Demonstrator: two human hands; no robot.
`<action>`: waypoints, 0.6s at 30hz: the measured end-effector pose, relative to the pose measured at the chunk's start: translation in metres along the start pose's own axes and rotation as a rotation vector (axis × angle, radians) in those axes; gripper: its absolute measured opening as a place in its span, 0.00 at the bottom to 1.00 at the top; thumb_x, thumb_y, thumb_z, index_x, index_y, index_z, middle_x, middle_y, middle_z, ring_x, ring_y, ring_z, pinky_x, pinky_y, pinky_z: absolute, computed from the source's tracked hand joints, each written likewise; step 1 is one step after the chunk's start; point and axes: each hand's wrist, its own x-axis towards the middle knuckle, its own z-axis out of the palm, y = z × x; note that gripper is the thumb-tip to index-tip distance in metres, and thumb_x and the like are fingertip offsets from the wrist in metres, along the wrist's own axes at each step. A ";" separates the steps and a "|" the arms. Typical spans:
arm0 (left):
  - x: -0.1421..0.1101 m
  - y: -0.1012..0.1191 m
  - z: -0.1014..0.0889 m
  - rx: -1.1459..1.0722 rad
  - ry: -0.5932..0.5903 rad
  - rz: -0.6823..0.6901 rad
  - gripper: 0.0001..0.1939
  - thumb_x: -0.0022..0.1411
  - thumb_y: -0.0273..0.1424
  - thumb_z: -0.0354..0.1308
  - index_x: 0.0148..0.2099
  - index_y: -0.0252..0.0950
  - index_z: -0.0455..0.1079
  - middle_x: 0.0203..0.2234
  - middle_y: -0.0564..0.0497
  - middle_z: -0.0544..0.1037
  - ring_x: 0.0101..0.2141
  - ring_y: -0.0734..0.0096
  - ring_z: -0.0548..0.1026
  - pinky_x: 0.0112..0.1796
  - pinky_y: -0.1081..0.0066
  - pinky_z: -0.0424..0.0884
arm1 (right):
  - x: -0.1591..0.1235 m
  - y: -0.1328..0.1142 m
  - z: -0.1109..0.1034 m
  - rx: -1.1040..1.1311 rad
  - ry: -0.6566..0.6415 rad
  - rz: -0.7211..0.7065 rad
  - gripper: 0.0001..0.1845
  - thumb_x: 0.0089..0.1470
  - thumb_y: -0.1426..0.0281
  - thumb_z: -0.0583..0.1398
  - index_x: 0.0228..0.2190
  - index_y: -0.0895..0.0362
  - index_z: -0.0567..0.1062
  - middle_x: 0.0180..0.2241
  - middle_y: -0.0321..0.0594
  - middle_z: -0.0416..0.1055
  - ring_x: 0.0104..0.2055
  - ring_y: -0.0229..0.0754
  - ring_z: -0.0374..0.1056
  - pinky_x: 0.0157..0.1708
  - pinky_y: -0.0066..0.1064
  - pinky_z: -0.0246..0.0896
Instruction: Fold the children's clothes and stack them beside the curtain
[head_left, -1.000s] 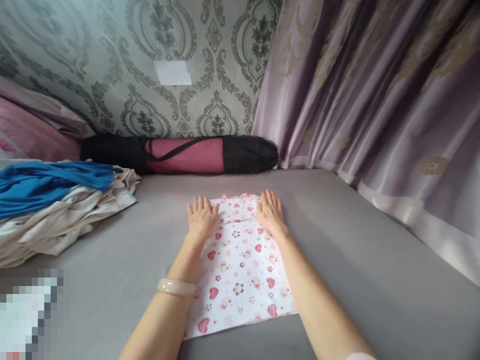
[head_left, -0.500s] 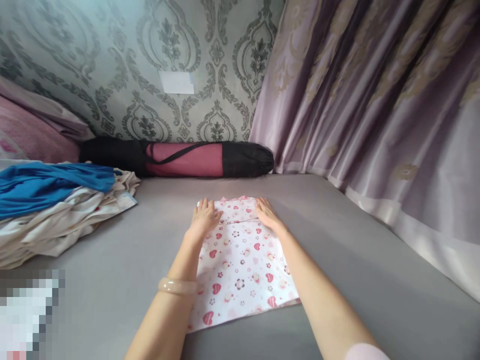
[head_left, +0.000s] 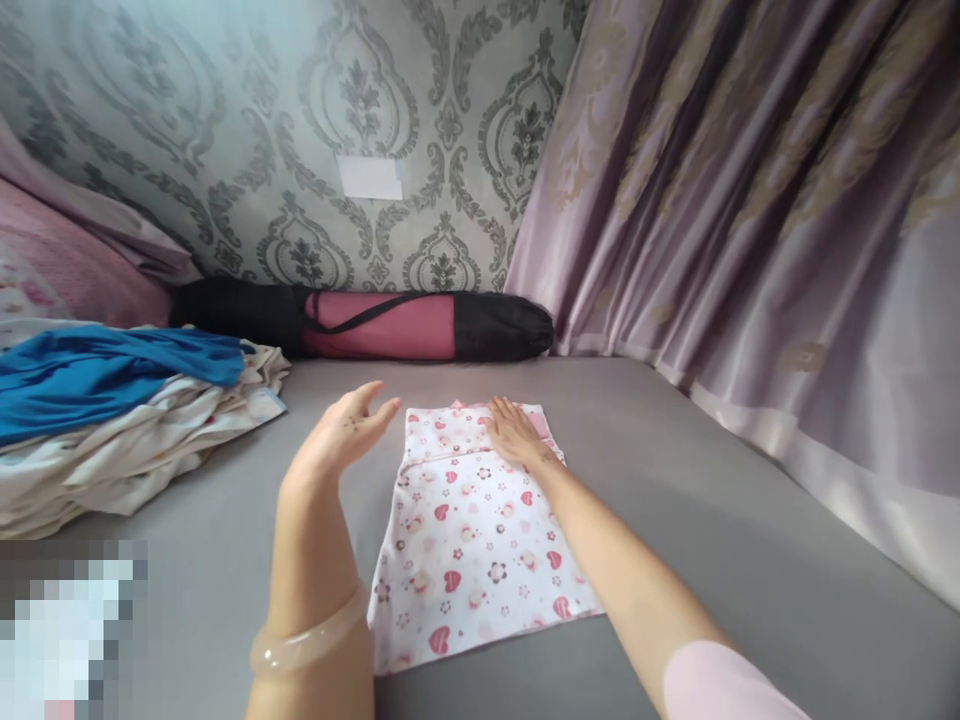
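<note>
A white garment [head_left: 480,540] printed with red hearts and small flowers lies folded on the grey bed sheet [head_left: 660,480]. Its far end forms a folded band with a bit of pink trim at the edge. My right hand [head_left: 514,430] rests flat on this band, fingers stretched forward. Off to the left, my left hand [head_left: 349,428] is raised above the sheet, thumb and fingers apart, with nothing in it. A pale bangle [head_left: 311,640] circles my left forearm.
Along the patterned wall lies a long black and dark pink bag [head_left: 382,325]. Crumpled cream cloth [head_left: 150,440] with a blue cloth [head_left: 120,370] on top is piled at left. Purple curtains [head_left: 720,200] hang on the right. A pixelated patch covers the lower left corner.
My left hand has lifted off the garment and moved left. My right hand has slid inward onto the folded band. The garment stays in place.
</note>
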 end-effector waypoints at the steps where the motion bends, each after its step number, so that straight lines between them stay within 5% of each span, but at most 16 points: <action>1: -0.002 -0.004 -0.005 -0.039 0.017 -0.006 0.36 0.58 0.50 0.50 0.62 0.34 0.62 0.54 0.40 0.73 0.53 0.56 0.72 0.49 0.65 0.68 | 0.002 0.000 0.004 -0.008 0.008 0.002 0.34 0.65 0.60 0.38 0.65 0.66 0.52 0.68 0.47 0.43 0.70 0.46 0.35 0.66 0.39 0.26; 7: -0.017 -0.015 -0.029 -0.187 0.075 -0.166 0.37 0.55 0.49 0.53 0.62 0.35 0.63 0.52 0.40 0.74 0.49 0.55 0.75 0.41 0.66 0.73 | 0.010 -0.004 -0.008 -0.024 -0.105 0.005 0.35 0.64 0.61 0.40 0.65 0.69 0.52 0.68 0.51 0.42 0.70 0.50 0.36 0.66 0.44 0.30; 10: -0.023 -0.010 -0.036 -0.169 0.112 -0.187 0.35 0.54 0.49 0.54 0.60 0.36 0.66 0.49 0.42 0.77 0.46 0.54 0.76 0.38 0.66 0.74 | 0.016 -0.024 -0.012 -0.026 -0.043 -0.038 0.34 0.63 0.63 0.40 0.65 0.68 0.52 0.68 0.50 0.42 0.70 0.49 0.35 0.66 0.45 0.28; 14: -0.028 -0.001 -0.040 -0.149 0.095 -0.231 0.34 0.54 0.48 0.54 0.60 0.39 0.66 0.47 0.45 0.78 0.43 0.55 0.77 0.33 0.69 0.73 | 0.019 -0.051 0.006 0.024 -0.002 -0.192 0.34 0.64 0.61 0.38 0.66 0.64 0.51 0.69 0.45 0.42 0.70 0.44 0.34 0.67 0.40 0.25; 18: -0.029 0.001 -0.041 -0.119 0.065 -0.268 0.35 0.55 0.48 0.53 0.62 0.36 0.64 0.46 0.44 0.78 0.43 0.58 0.77 0.33 0.71 0.73 | 0.020 -0.054 0.019 0.028 -0.051 -0.185 0.35 0.64 0.60 0.37 0.65 0.66 0.50 0.68 0.46 0.42 0.70 0.44 0.34 0.67 0.40 0.25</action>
